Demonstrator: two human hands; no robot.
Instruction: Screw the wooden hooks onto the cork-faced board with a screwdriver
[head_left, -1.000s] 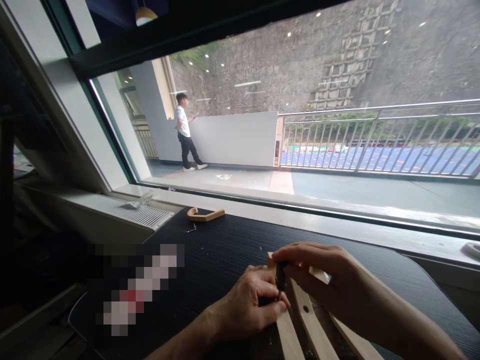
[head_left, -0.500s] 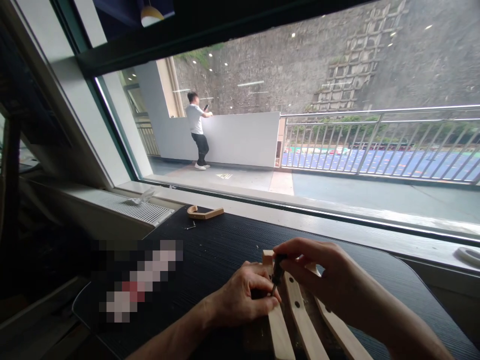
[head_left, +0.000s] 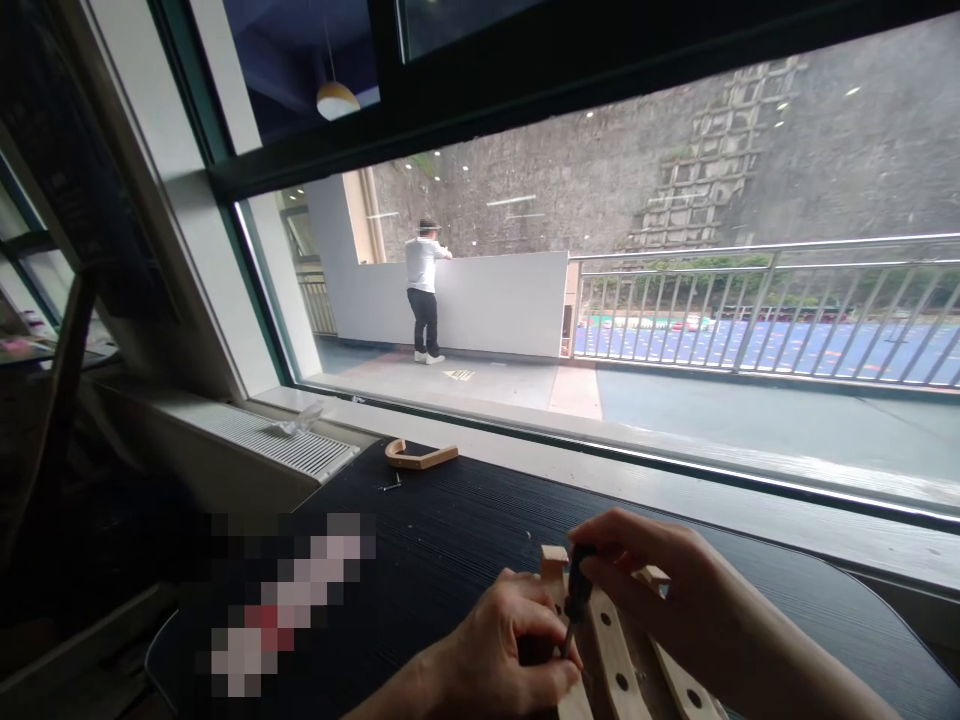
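Observation:
My right hand (head_left: 660, 570) grips the dark handle of a screwdriver (head_left: 579, 590) between thumb and fingers, its shaft pointing down. Around the screwdriver's tip, my left hand (head_left: 510, 635) is closed in a pinch over the left wooden slat (head_left: 553, 562). What the left fingertips hold is hidden. Beside that slat lie two more pale wooden slats, a middle one (head_left: 611, 655) and a right one (head_left: 686, 690), both with dark round holes. Their near ends run out of the frame.
On the dark table (head_left: 442, 520), a curved wooden hook-shaped piece (head_left: 424, 458) lies at the far edge, with small screws (head_left: 391, 484) near it. A blurred-out patch (head_left: 289, 605) covers something at left. Beyond the window, a person (head_left: 424, 290) stands by a white wall.
The view has tilted upward, so the table and hands sit lower in the picture. Both hands keep their grip at the left slat. The person outside has turned away.

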